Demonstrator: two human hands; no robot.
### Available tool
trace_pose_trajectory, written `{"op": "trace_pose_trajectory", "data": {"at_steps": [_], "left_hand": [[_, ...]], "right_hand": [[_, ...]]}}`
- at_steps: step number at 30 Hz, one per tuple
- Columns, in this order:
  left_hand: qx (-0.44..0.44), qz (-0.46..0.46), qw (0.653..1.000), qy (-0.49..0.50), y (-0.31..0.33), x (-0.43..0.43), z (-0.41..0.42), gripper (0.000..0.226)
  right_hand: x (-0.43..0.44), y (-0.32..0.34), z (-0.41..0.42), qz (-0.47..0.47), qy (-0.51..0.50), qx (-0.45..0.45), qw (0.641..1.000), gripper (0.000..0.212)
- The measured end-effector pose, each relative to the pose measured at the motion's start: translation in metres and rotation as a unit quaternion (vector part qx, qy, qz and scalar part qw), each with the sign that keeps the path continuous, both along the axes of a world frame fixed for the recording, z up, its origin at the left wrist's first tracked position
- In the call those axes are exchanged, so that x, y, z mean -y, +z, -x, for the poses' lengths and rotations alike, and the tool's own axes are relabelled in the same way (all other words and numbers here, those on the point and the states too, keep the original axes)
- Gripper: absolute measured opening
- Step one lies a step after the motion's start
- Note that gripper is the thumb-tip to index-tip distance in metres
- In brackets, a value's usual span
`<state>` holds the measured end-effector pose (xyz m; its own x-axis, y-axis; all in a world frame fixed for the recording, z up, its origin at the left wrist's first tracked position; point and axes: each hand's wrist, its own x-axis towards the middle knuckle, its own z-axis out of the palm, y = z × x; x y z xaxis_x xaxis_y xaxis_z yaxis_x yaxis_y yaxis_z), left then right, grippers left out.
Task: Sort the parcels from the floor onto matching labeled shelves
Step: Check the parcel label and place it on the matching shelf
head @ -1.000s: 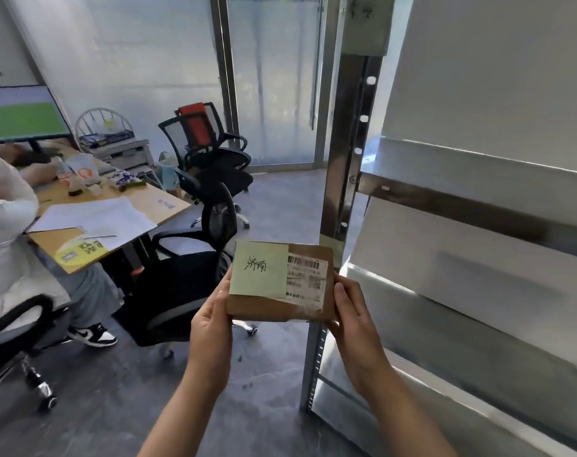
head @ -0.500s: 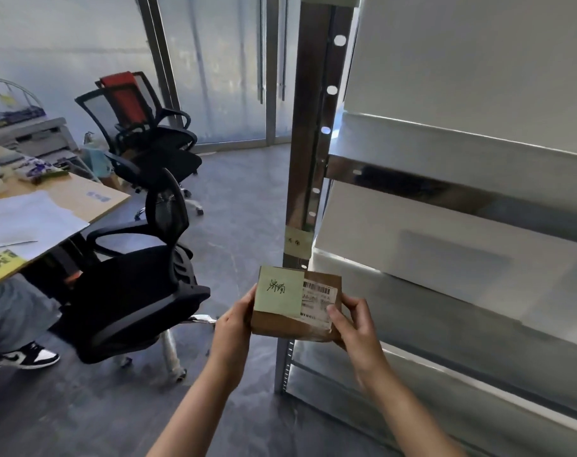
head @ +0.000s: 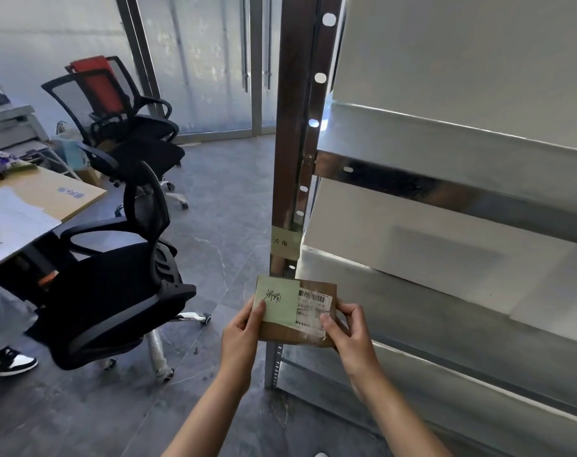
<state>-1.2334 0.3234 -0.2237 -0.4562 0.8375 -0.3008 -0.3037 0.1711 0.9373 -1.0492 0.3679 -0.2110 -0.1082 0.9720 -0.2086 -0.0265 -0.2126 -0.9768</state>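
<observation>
Parcel gripped by left hand and right hand, unshelved | upright's label at 12 o'clock | shelves at 3 o'clock bare | sorting barely begun

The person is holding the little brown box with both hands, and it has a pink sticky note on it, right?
Not quite. The note on the brown box is pale green, not pink, as the head view shows. The rest is right: the left hand and right hand both hold the box.
</observation>
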Motion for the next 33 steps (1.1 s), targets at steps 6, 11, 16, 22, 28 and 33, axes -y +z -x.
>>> {"op": "trace_pose_trajectory", "data": {"at_steps": [6,11,16,22,28,33], "left_hand": [[0.026,0.012,1.0,0.002,0.0,-0.007,0.002,0.045],[0.01,0.013,0.999,-0.035,0.0,-0.02,-0.009,0.042],[0.03,0.016,0.998,-0.043,-0.001,-0.022,-0.023,0.042],[0.013,0.013,0.996,-0.089,0.004,-0.03,-0.046,0.04],[0.006,0.028,0.992,-0.121,0.001,-0.061,-0.071,0.044],[-0.005,0.073,0.988,-0.138,-0.005,-0.103,-0.088,0.037]], "right_hand": [[-0.004,-0.002,-0.003,-0.005,-0.008,-0.004,1.0,0.021],[-0.006,-0.005,-0.017,-0.003,-0.034,-0.013,0.999,0.021],[-0.011,-0.002,-0.032,0.003,-0.035,-0.013,0.999,0.021],[-0.017,-0.003,-0.058,0.005,-0.078,-0.017,0.997,0.015],[-0.034,-0.015,-0.085,0.001,-0.126,-0.028,0.992,0.017],[-0.068,-0.02,-0.097,0.003,-0.133,-0.007,0.991,0.018]]}}
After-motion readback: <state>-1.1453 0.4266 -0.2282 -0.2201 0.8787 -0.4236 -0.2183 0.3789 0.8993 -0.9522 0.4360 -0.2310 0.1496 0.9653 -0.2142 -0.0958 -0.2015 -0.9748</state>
